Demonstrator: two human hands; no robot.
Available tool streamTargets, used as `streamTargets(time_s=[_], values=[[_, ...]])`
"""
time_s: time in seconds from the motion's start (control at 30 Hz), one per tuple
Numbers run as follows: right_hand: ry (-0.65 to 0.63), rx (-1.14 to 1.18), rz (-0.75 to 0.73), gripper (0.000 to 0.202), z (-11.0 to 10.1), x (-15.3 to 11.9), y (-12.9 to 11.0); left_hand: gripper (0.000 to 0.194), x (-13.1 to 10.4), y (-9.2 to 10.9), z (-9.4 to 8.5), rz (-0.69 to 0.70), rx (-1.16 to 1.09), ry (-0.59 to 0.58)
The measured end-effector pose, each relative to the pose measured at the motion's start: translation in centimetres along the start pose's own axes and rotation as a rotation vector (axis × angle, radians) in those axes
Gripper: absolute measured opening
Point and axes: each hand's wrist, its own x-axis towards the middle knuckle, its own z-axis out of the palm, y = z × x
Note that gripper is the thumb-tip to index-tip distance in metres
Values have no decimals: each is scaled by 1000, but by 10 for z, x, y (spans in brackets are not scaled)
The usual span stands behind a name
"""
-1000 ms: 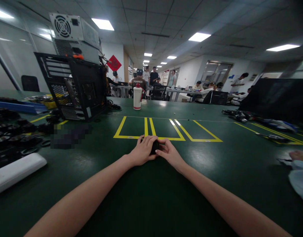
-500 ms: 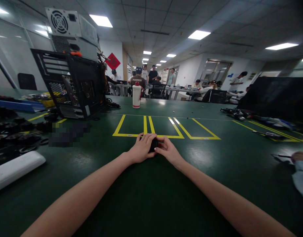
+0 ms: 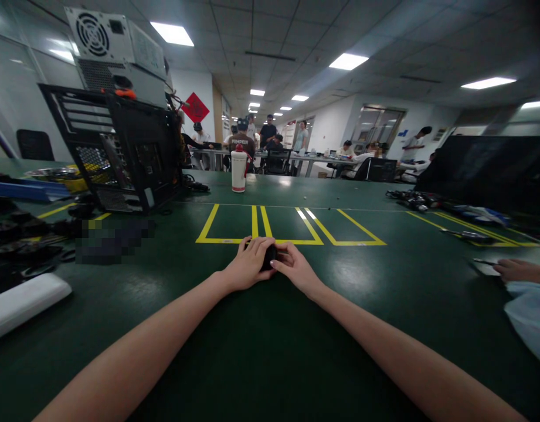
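A small, rounded black object [image 3: 269, 255] is between my two hands, low over the green table [image 3: 261, 351]; its kind cannot be made out. My left hand [image 3: 248, 262] is wrapped over its left side and top, with the fingers covering much of it. From the right, my right hand [image 3: 295, 268] closes on the same object, thumb in front and fingers behind. Just beyond the hands, yellow tape outlines [image 3: 258, 241] mark the tabletop.
An open black computer case [image 3: 120, 152] with a power supply unit [image 3: 115, 38] on top stands at left. Nearby lie dark parts and a white bar [image 3: 27, 305]. A white cup [image 3: 238, 170] stands ahead. At right, a co-worker's hand [image 3: 518, 271] holds a thin tool.
The whole view has shifted slightly, so the scene sits a little further left. Both hands keep their hold on the black object. The co-worker's hand at right has come further into view.
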Motion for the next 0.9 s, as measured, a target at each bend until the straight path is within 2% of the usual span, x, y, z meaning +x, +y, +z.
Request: streamTargets(time_s=[0.17, 0.37, 0.47, 0.53, 0.67, 0.9], values=[[70, -15, -23, 21, 2, 2, -1, 64, 0, 0, -2, 6, -12, -4], [36, -10, 69, 27, -2, 2, -2, 63, 0, 0, -2, 7, -18, -13], [-12, 2, 26, 31, -2, -2, -3, 61, 0, 0, -2, 8, -12, -8], [3, -3, -10, 31, 0, -3, -4, 60, 1, 0, -1, 6, -13, 3], [61, -14, -61, 15, 2, -1, -6, 62, 1, -1, 1, 3, -16, 12], [56, 15, 42, 26, -1, 3, -2, 65, 1, -1, 1, 5, -11, 7]])
